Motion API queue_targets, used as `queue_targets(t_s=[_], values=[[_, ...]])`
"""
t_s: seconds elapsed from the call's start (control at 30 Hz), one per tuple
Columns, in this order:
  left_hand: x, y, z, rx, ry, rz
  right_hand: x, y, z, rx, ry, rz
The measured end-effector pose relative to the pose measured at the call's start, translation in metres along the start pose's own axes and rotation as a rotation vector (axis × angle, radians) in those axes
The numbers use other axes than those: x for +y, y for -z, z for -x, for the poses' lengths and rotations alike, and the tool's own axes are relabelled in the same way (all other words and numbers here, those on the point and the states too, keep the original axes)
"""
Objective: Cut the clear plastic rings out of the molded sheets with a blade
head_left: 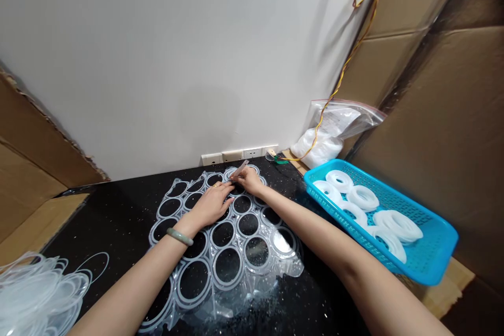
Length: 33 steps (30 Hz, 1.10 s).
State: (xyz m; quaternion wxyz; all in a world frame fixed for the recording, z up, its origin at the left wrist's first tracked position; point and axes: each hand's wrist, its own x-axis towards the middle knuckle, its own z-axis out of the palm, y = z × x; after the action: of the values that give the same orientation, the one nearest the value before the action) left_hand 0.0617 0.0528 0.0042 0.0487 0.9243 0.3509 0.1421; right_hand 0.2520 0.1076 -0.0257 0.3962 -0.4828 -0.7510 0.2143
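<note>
A clear, moulded sheet of several joined translucent rings lies across the black speckled tabletop. My left hand, with a green bangle on its wrist, rests on the upper middle of this sheet, palm down with fingers stretched out. Just to its right, near the sheet's far edge, my right hand pinches a thin translucent strip that sticks up at a slant. Whether the strip is a loose tool or part of the sheet I cannot tell. The fingertips of both hands are close together.
A blue plastic basket with several stacks of white rings stands at the right. Thin clear hoops are heaped at the front left. Wall sockets, a twisted yellow cable and a plastic bag are at the back. Cardboard encloses both sides.
</note>
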Motion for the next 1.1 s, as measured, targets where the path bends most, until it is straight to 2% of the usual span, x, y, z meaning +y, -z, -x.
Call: queue_targets(t_s=[0.57,0.97,1.1], values=[[0.005,-0.002,0.004,0.003,0.04,-0.014,-0.012,0.011,-0.014,-0.041,0.094,0.332],[0.003,0.001,0.006,0.008,0.056,0.094,-0.005,0.032,-0.027,-0.133,0.011,0.202],[-0.005,0.005,-0.01,0.07,0.16,0.135,-0.01,0.034,-0.033,-0.157,0.023,0.18]])
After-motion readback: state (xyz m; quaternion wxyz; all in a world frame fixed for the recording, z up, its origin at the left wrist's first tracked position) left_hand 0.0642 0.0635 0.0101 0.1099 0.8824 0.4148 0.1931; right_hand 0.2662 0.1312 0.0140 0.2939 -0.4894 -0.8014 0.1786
